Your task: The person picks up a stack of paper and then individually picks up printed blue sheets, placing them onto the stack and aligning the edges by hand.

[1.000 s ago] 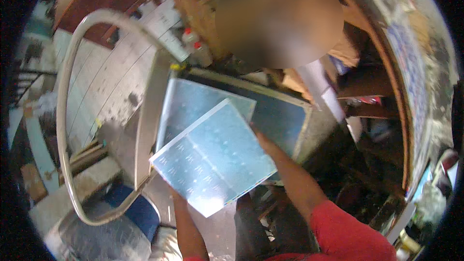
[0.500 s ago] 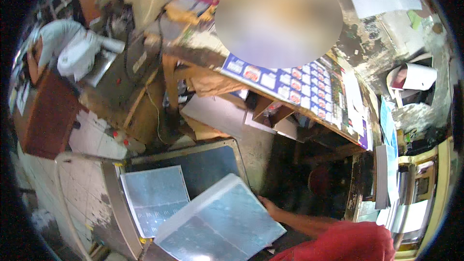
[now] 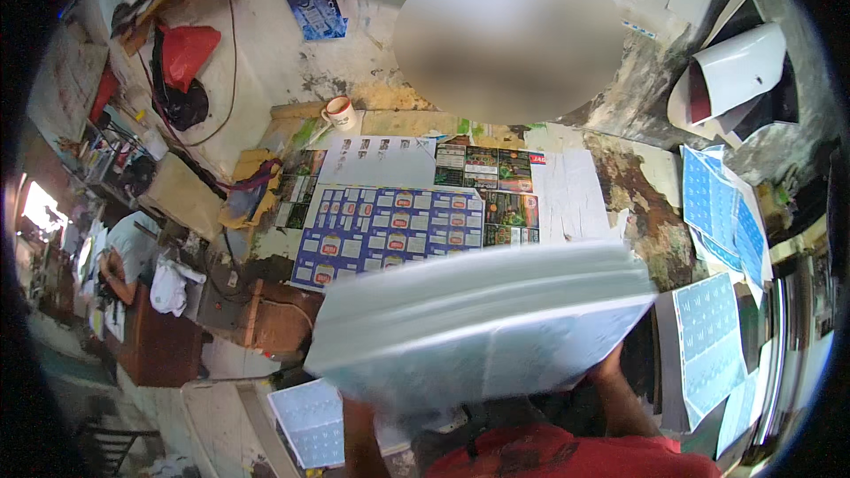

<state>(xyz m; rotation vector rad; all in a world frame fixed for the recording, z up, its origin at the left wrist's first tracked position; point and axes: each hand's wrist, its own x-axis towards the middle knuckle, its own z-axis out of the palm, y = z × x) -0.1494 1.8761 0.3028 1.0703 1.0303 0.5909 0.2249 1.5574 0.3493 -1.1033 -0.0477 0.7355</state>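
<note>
A thick stack of light-blue printed sheets (image 3: pixel 496 350) is raised in front of me, tilted and blurred by motion. Its layered paper edge faces the far side. My right hand (image 3: pixel 606 366) grips its near right corner from below, with the fingers partly behind the paper. At the near left, my left hand (image 3: pixel 357 409) supports the stack's underside; most of its fingers are hidden. Beyond the stack, blue and white printed sheets (image 3: pixel 390 226) lie on a worn table. Below left, another light-blue sheet or pile (image 3: pixel 312 422) lies beside my left forearm.
A second pile of light-blue sheets (image 3: pixel 708 336) stands at the right, with loose blue sheets (image 3: pixel 722 208) farther back. On the table's far side is a mug (image 3: pixel 338 112). A person (image 3: pixel 131 252) bends over a brown desk (image 3: pixel 155 332) at the far left.
The stack has risen from low over the dark framed surface to in front of the table. Both my hands now show at it; before, only the right did. My view has swung toward the table.
</note>
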